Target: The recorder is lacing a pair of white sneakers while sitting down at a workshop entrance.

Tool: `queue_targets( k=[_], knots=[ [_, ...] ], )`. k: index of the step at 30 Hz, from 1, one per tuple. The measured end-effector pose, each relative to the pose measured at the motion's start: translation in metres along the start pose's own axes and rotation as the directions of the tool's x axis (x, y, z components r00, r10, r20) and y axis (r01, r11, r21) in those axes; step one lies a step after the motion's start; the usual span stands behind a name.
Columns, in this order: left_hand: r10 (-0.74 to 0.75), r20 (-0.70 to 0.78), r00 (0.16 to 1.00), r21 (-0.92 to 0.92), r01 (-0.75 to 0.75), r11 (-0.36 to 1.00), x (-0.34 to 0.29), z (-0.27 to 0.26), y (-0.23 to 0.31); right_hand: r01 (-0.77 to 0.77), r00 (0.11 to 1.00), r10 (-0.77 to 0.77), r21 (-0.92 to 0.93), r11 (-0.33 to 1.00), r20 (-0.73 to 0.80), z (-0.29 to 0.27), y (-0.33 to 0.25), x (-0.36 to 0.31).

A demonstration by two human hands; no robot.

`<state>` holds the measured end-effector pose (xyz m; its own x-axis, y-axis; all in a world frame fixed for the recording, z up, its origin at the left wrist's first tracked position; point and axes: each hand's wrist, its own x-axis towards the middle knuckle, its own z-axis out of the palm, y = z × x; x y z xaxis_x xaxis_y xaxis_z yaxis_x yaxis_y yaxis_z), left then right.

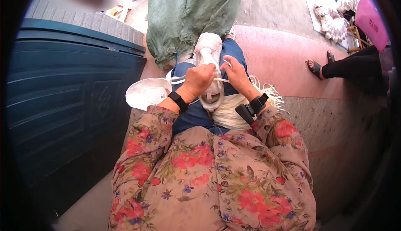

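On my lap lies a white sneaker point(207, 47), its toe pointing away from me and its heel opening toward me. My left hand point(199, 79) is closed over the tongue area, gripping a white shoelace point(221, 79) that stretches across the shoe. At the shoe's right side, my right hand point(236, 75) has bent fingers pinching the lace; the fingertips are partly hidden. A loop of lace hangs left of my left hand. Over my right thigh is draped a thick bundle of white laces point(230, 110), with loose ends fanning out to the right.
A large green woven sack point(188, 20) stands ahead, with white laces on top. Beside my left knee sits a white rounded object point(146, 93) of unclear kind. A dark blue panelled cabinet point(71, 101) borders the left. At right are another person's sandalled feet point(315, 69) and piled white shoes point(332, 24).
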<state>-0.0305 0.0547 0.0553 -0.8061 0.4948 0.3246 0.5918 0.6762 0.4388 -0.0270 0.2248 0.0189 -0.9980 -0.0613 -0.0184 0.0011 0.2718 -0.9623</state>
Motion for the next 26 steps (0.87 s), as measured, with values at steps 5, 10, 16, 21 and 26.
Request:
queue_targets(
  k=[5,10,16,21,26],
  knots=[
    [0.151,-0.044,0.987,0.075,-0.148,0.986,-0.008,-0.004,-0.004,-0.289,0.894,0.165,0.254,0.923,0.417,-0.002,-0.01,0.014],
    [0.173,-0.003,0.985,0.073,-0.172,0.982,-0.018,-0.006,-0.007,-0.409,0.689,0.201,0.144,0.901,0.696,-0.006,-0.016,0.03],
    [0.031,0.035,0.999,0.016,-0.032,0.999,-0.018,-0.01,-0.006,-0.47,0.648,0.162,0.224,0.854,0.744,-0.006,-0.006,0.032],
    [-0.599,0.327,0.731,-0.407,0.681,0.609,-0.015,-0.052,-0.023,-0.566,0.717,0.234,0.352,0.745,0.657,-0.007,-0.001,0.022],
    [-0.716,0.457,0.528,-0.711,0.7,0.063,-0.007,-0.186,-0.054,-0.487,0.779,0.327,0.188,0.853,0.536,-0.006,-0.003,0.023]
  ],
)
